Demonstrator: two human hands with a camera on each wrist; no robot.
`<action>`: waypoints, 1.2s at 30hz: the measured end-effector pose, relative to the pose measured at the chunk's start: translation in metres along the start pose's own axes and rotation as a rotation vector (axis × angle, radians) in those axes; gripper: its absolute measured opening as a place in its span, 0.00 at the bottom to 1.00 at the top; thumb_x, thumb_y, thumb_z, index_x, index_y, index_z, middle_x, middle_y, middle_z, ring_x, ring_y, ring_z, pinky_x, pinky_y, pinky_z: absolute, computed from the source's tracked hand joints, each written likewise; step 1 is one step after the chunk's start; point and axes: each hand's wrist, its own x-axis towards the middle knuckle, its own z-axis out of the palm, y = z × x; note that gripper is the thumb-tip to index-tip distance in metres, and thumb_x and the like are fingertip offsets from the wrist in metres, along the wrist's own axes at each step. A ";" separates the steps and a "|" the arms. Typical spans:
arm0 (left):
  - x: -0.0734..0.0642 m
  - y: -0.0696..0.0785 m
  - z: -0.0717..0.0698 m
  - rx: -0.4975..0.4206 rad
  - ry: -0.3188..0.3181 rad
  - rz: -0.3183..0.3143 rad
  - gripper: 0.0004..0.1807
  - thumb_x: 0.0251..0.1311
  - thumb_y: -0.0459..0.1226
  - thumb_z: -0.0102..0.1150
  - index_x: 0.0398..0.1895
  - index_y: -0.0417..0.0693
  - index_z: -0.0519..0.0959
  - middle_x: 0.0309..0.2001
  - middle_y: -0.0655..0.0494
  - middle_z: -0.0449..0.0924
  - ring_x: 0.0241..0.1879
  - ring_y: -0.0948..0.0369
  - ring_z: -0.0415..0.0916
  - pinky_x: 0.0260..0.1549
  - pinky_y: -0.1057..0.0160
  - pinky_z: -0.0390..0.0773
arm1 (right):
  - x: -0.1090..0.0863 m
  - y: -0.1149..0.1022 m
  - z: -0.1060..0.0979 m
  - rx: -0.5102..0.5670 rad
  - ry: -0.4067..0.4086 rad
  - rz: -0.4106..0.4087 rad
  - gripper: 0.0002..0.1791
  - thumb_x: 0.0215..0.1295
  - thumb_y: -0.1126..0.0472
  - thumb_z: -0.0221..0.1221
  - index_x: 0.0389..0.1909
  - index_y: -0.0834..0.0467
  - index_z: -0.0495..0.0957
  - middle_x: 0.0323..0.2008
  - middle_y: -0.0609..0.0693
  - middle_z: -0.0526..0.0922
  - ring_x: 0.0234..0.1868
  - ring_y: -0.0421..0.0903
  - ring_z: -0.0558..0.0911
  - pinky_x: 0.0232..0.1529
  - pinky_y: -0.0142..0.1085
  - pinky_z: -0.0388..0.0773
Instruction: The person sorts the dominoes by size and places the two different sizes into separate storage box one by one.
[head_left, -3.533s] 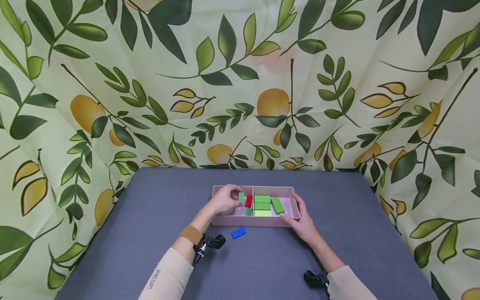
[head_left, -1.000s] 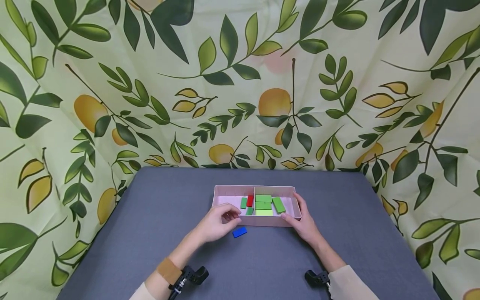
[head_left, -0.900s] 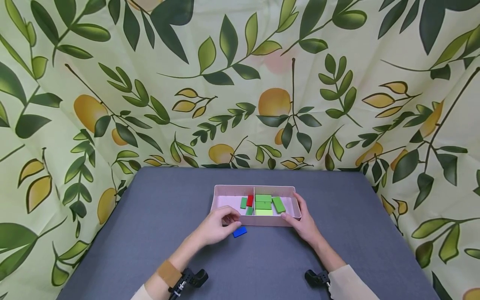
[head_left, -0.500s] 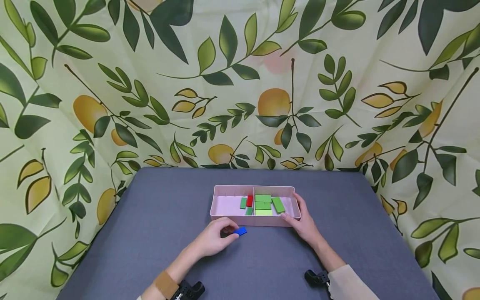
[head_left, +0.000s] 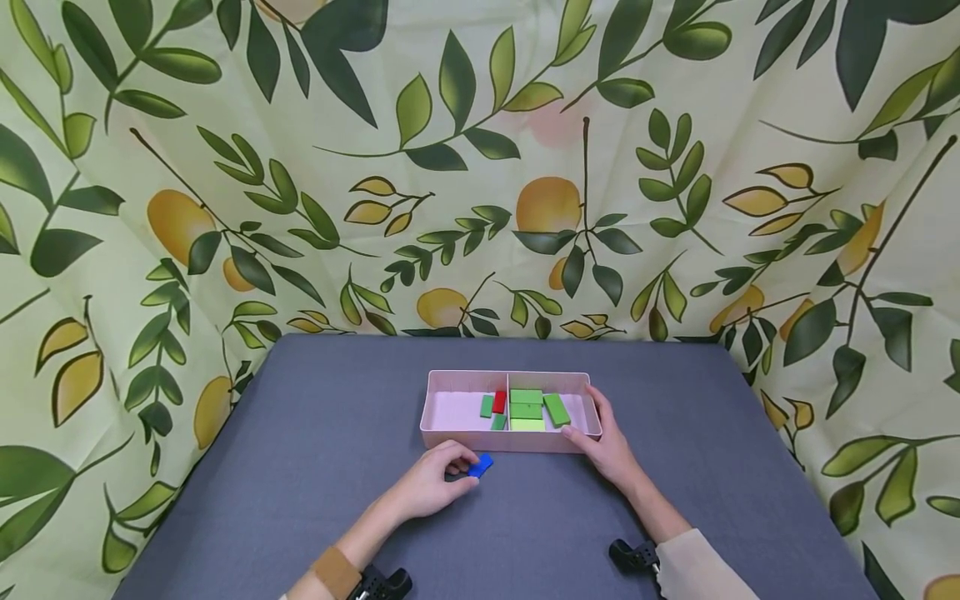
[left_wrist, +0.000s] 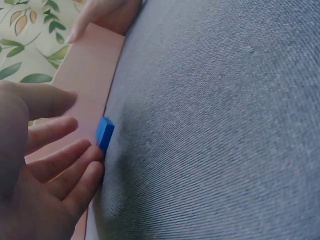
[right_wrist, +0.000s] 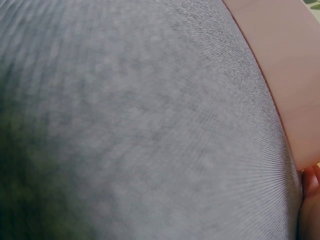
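Observation:
A small blue rectangular block (head_left: 481, 466) lies on the table just in front of the pink two-part box (head_left: 450, 440). My left hand (head_left: 438, 479) is right at its left end, index finger and thumb to either side. In the left wrist view, the blue block (left_wrist: 104, 134) sits just beyond the fingertips, and the thumb (left_wrist: 55, 102) stands apart from it. My right hand (head_left: 603, 437) grips the box's right end, thumb at the front rim and fingers behind the end wall. Only a little of the right hand (right_wrist: 311, 187) shows in the right wrist view.
Inside the box's left part, a red block (head_left: 499, 402) lies beside two dark green ones (head_left: 487, 406) near the divider. Its right part holds several light green blocks (head_left: 525, 404). A leaf-patterned cloth (head_left: 480, 208) hangs behind the grey table (head_left: 337, 392).
My left hand has come out of the box's left part, leaving a green block there, and down to the blue block, which has turned slightly. The right hand keeps its grip on the box.

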 end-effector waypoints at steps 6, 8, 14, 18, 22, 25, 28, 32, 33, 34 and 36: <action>0.004 -0.001 0.006 -0.019 -0.002 0.003 0.14 0.59 0.31 0.70 0.48 0.40 0.81 0.42 0.52 0.78 0.39 0.55 0.78 0.42 0.64 0.81 | -0.001 -0.008 0.000 0.024 -0.002 0.002 0.49 0.67 0.61 0.66 0.80 0.57 0.46 0.76 0.68 0.54 0.72 0.66 0.58 0.69 0.66 0.50; 0.006 -0.002 0.008 -0.027 -0.003 0.002 0.16 0.57 0.29 0.71 0.48 0.39 0.80 0.41 0.52 0.77 0.37 0.58 0.79 0.40 0.65 0.81 | -0.003 -0.017 -0.001 0.025 -0.005 -0.003 0.48 0.66 0.63 0.66 0.79 0.61 0.46 0.75 0.71 0.54 0.71 0.68 0.59 0.68 0.67 0.51; 0.010 0.000 0.011 -0.013 0.003 -0.017 0.19 0.55 0.28 0.73 0.50 0.36 0.79 0.41 0.51 0.77 0.33 0.63 0.77 0.36 0.68 0.81 | -0.007 -0.029 -0.002 0.030 -0.015 -0.003 0.48 0.66 0.64 0.66 0.78 0.65 0.46 0.74 0.72 0.54 0.71 0.70 0.58 0.67 0.68 0.51; 0.011 -0.001 0.013 0.061 0.019 -0.028 0.21 0.54 0.30 0.74 0.50 0.36 0.79 0.38 0.54 0.76 0.30 0.66 0.74 0.35 0.68 0.77 | -0.003 -0.011 0.000 0.005 -0.010 -0.008 0.49 0.67 0.61 0.66 0.80 0.59 0.45 0.76 0.68 0.53 0.72 0.67 0.58 0.68 0.68 0.51; 0.012 0.000 0.014 0.110 0.020 -0.028 0.22 0.54 0.31 0.75 0.52 0.36 0.79 0.35 0.56 0.74 0.28 0.68 0.72 0.35 0.68 0.75 | -0.001 -0.005 0.000 0.005 -0.006 -0.008 0.50 0.66 0.59 0.67 0.80 0.57 0.46 0.76 0.67 0.54 0.72 0.66 0.59 0.68 0.67 0.51; 0.015 0.001 0.015 0.121 0.010 -0.045 0.23 0.55 0.32 0.74 0.53 0.35 0.80 0.33 0.58 0.73 0.27 0.69 0.69 0.33 0.68 0.73 | 0.000 -0.006 -0.001 0.006 -0.004 -0.005 0.49 0.66 0.59 0.67 0.80 0.57 0.46 0.76 0.66 0.54 0.71 0.65 0.59 0.68 0.66 0.52; 0.016 0.000 0.016 0.126 -0.001 -0.062 0.22 0.54 0.32 0.75 0.52 0.37 0.80 0.31 0.59 0.72 0.27 0.69 0.67 0.32 0.69 0.71 | 0.000 -0.007 -0.001 -0.005 -0.006 -0.005 0.49 0.66 0.58 0.67 0.80 0.57 0.46 0.76 0.66 0.54 0.72 0.65 0.59 0.68 0.67 0.52; 0.016 -0.001 0.016 0.106 -0.012 -0.065 0.21 0.53 0.34 0.76 0.48 0.41 0.79 0.32 0.58 0.72 0.26 0.71 0.67 0.32 0.69 0.71 | 0.001 0.001 0.000 0.002 0.005 -0.014 0.49 0.66 0.57 0.67 0.80 0.55 0.47 0.76 0.65 0.54 0.72 0.64 0.60 0.68 0.66 0.52; 0.015 -0.001 0.016 0.099 -0.013 -0.062 0.21 0.52 0.35 0.77 0.48 0.42 0.79 0.32 0.58 0.72 0.26 0.71 0.67 0.32 0.68 0.72 | 0.000 0.001 0.000 0.003 0.009 -0.018 0.49 0.66 0.57 0.67 0.79 0.55 0.47 0.76 0.65 0.55 0.71 0.64 0.60 0.68 0.65 0.53; 0.015 -0.001 0.015 0.091 -0.015 -0.060 0.21 0.52 0.36 0.77 0.48 0.42 0.78 0.32 0.58 0.72 0.26 0.70 0.68 0.32 0.68 0.72 | 0.000 0.001 0.000 0.003 0.011 -0.018 0.49 0.66 0.57 0.67 0.79 0.55 0.48 0.76 0.65 0.55 0.71 0.64 0.60 0.67 0.65 0.53; 0.013 -0.001 0.015 0.071 -0.018 -0.055 0.22 0.53 0.36 0.77 0.48 0.43 0.78 0.34 0.58 0.73 0.26 0.70 0.70 0.32 0.69 0.73 | -0.001 0.001 0.001 0.006 0.011 -0.015 0.49 0.66 0.58 0.67 0.79 0.54 0.48 0.75 0.65 0.56 0.71 0.64 0.61 0.67 0.65 0.54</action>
